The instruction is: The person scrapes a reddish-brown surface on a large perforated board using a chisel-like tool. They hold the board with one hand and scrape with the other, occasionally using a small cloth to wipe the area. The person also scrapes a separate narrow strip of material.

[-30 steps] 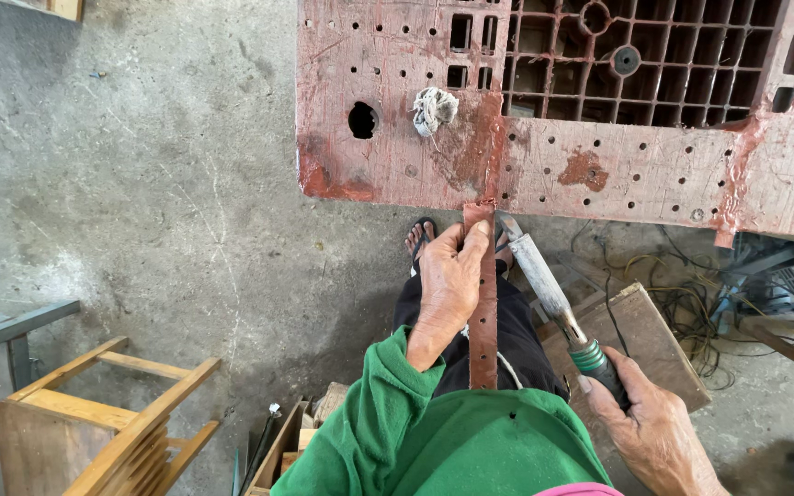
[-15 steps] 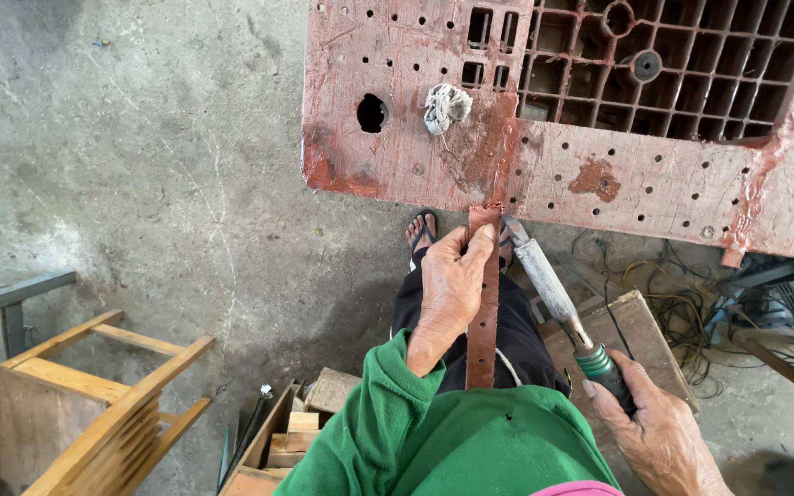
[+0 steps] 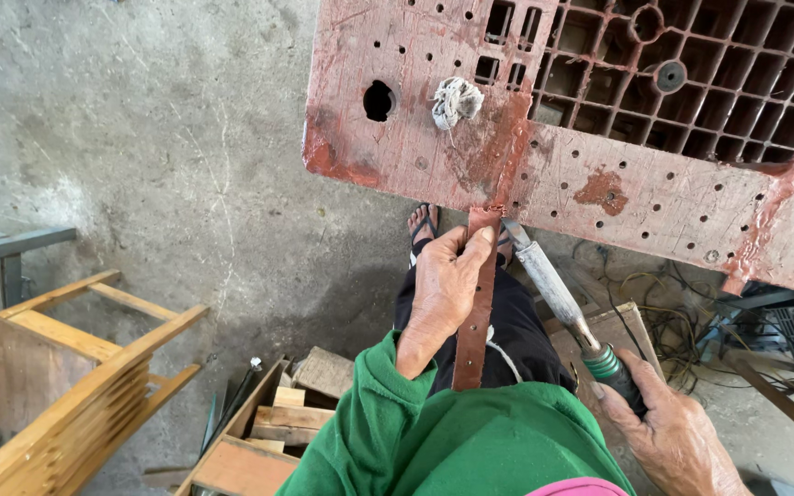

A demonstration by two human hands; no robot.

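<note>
Up top a big red plastic pallet (image 3: pixel 415 110) cut off by the frame, brown strip (image 3: pixel 476 303) pinched in left hand (image 3: pixel 443 294), top end touching pallet edge, right hand (image 3: pixel 677 436) wrapped round iron handle (image 3: pixel 613 367), tip beside strip, feet mostly hidden.

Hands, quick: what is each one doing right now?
Left hand: closed on the reddish strip, pressing it to the red panel edge.
Right hand: closed on the tool handle.

No packages, labels, signs or screens appear, as far as visible.
</note>
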